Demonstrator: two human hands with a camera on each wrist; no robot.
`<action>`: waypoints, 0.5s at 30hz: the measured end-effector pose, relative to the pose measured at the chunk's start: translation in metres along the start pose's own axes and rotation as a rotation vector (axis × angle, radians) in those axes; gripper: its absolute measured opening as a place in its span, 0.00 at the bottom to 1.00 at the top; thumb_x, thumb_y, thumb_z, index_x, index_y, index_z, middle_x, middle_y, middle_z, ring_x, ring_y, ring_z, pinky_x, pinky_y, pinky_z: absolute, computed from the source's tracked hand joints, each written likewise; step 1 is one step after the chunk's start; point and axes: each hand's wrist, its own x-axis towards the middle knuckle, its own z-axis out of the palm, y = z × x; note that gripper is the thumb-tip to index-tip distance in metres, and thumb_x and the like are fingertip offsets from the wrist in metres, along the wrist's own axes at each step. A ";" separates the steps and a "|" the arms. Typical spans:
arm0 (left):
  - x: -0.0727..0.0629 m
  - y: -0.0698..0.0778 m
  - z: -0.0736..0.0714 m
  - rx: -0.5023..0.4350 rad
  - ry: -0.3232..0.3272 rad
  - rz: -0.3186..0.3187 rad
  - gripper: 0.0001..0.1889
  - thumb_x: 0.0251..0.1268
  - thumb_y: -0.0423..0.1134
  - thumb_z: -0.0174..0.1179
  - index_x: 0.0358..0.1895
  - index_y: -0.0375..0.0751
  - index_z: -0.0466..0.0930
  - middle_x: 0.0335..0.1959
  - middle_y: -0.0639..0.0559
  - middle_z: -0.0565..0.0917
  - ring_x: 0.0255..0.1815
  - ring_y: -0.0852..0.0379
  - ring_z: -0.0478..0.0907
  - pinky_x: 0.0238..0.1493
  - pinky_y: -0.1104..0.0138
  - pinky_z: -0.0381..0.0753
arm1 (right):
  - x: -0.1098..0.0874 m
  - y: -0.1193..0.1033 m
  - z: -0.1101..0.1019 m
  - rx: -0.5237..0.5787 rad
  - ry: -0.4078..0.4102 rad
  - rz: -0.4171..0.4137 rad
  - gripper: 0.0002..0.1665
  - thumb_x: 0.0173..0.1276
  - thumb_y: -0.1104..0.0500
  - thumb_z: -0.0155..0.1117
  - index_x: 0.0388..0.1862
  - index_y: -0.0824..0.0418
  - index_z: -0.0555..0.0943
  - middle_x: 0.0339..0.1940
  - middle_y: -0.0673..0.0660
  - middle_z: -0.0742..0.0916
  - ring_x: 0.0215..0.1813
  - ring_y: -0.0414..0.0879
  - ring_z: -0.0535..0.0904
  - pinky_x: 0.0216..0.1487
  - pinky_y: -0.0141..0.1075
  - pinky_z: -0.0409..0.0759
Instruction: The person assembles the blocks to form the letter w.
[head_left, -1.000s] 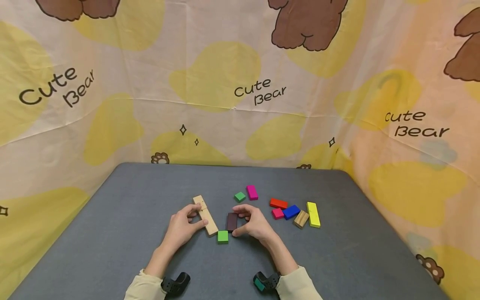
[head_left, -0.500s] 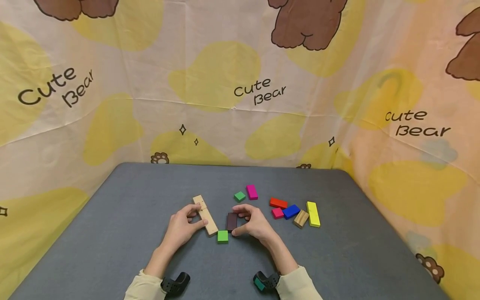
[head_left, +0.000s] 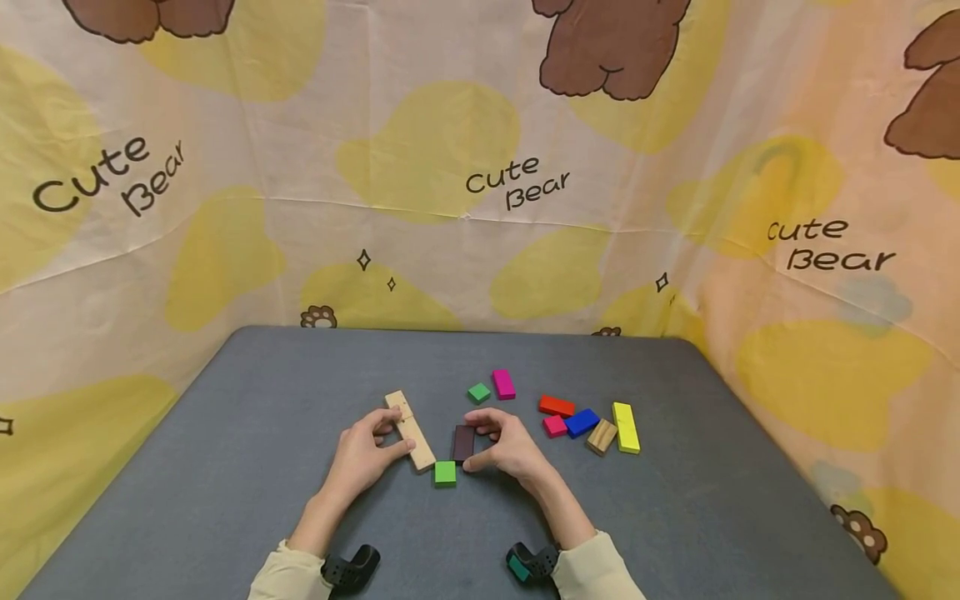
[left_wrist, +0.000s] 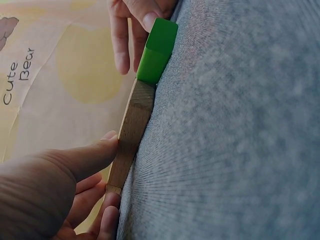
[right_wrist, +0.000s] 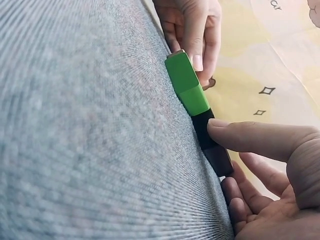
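Observation:
Two pale wooden blocks (head_left: 415,443) lie end to end in a slanted line on the table. My left hand (head_left: 362,454) holds this line from its left side, thumb on the nearer block and fingers by the joint. A bright green block (head_left: 446,474) sits at the line's near end; in the left wrist view the green block (left_wrist: 158,50) touches the wood. Beside it stands a dark brown block (head_left: 463,443). My right hand (head_left: 510,446) grips that block, thumb at its near right corner, fingers around its far end. The fingertips there are partly hidden.
Behind my right hand lie a green block (head_left: 479,393) and a magenta block (head_left: 504,384). To the right is a loose cluster: red (head_left: 557,406), pink (head_left: 555,427), blue (head_left: 582,422), striped wooden (head_left: 602,437) and yellow (head_left: 626,428) blocks. A printed cloth (head_left: 420,158) hangs behind the table.

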 end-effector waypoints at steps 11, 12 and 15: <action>0.000 0.000 0.000 -0.004 0.006 0.008 0.26 0.57 0.37 0.73 0.59 0.35 0.79 0.54 0.40 0.81 0.53 0.43 0.78 0.53 0.49 0.78 | 0.000 -0.001 -0.001 0.003 -0.006 0.006 0.37 0.46 0.76 0.77 0.59 0.71 0.77 0.57 0.66 0.80 0.59 0.64 0.70 0.63 0.57 0.64; 0.000 0.000 0.000 -0.004 0.007 0.007 0.26 0.57 0.37 0.73 0.59 0.35 0.79 0.54 0.40 0.82 0.53 0.43 0.78 0.53 0.49 0.78 | 0.000 -0.002 0.000 0.003 -0.006 0.008 0.37 0.46 0.76 0.76 0.59 0.71 0.77 0.57 0.66 0.80 0.59 0.64 0.70 0.63 0.57 0.63; 0.000 0.000 0.000 -0.003 0.008 0.009 0.26 0.57 0.37 0.73 0.59 0.34 0.79 0.54 0.40 0.82 0.53 0.43 0.79 0.53 0.49 0.78 | 0.000 -0.002 0.000 -0.001 -0.004 0.009 0.37 0.46 0.76 0.76 0.58 0.71 0.77 0.56 0.66 0.80 0.59 0.65 0.70 0.63 0.58 0.63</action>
